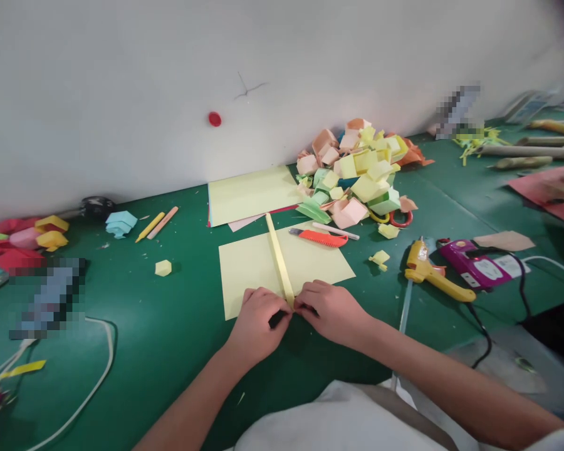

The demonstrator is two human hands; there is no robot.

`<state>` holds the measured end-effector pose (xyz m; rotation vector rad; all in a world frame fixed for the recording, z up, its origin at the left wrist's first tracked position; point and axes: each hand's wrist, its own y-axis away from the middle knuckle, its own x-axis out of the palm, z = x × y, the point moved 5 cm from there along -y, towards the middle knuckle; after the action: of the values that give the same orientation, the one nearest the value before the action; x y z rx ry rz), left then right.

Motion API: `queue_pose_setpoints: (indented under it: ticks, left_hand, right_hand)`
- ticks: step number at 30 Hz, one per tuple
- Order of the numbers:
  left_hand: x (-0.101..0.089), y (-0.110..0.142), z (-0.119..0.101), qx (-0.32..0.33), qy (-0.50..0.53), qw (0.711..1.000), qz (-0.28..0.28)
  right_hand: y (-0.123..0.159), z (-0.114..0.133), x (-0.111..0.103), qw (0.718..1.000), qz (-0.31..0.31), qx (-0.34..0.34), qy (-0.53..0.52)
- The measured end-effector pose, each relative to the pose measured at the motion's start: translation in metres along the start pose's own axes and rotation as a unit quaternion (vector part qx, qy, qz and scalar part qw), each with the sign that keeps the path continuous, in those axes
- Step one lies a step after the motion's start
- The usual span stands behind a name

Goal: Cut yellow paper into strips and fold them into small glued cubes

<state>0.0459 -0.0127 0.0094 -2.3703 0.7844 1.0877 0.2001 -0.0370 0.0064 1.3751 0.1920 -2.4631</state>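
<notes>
A long, narrow folded yellow paper strip (279, 257) points away from me over a pale yellow sheet (244, 269). Its near end is pinched from both sides by my left hand (262, 322) and my right hand (331, 312), with the fingertips meeting there. The exact fold between the fingertips is hidden. Beyond my right hand, a red-orange utility knife (322, 238) and a thin pale stick (336, 231) lie on the sheet's far edge.
Behind the sheet sit stacked papers (254, 194) and a heap of folded paper pieces (357, 175). A yellow glue gun (432, 272) and purple box (482, 263) lie right. On the left are a phone (51, 297), a white cable (108, 357) and two markers (156, 223).
</notes>
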Motion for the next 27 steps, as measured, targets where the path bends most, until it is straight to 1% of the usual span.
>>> queue_pose_setpoints:
  ticks: [3, 6, 10, 15, 18, 21, 27]
  left_hand:
    - [0.002, 0.002, -0.005, 0.018, -0.006, 1.000, 0.010]
    - [0.004, 0.001, -0.005, 0.015, -0.013, 1.000, 0.010]
    - [0.005, -0.002, -0.002, 0.004, -0.026, 1.000, 0.005]
    - [0.007, -0.001, 0.000, 0.003, -0.050, 0.999, -0.010]
    - [0.009, -0.001, 0.001, 0.001, -0.063, 0.998, -0.021]
    - [0.009, -0.001, 0.001, 0.008, -0.080, 0.996, -0.025]
    - [0.008, 0.000, -0.004, 0.052, -0.130, 0.990, -0.024]
  right_hand:
    - [0.011, 0.000, 0.005, 1.000, -0.006, -0.001, 0.007]
    - [0.012, -0.002, 0.005, 1.000, -0.013, 0.019, 0.003]
    - [0.002, -0.005, 0.001, 0.997, -0.007, 0.069, -0.015]
    - [-0.012, -0.009, -0.004, 0.992, 0.028, 0.115, -0.038]
    - [-0.015, -0.011, -0.005, 0.990, 0.041, 0.127, -0.043]
    - [-0.016, -0.013, -0.006, 0.989, 0.041, 0.136, -0.046]
    - [-0.015, -0.013, -0.005, 0.991, 0.040, 0.126, -0.034]
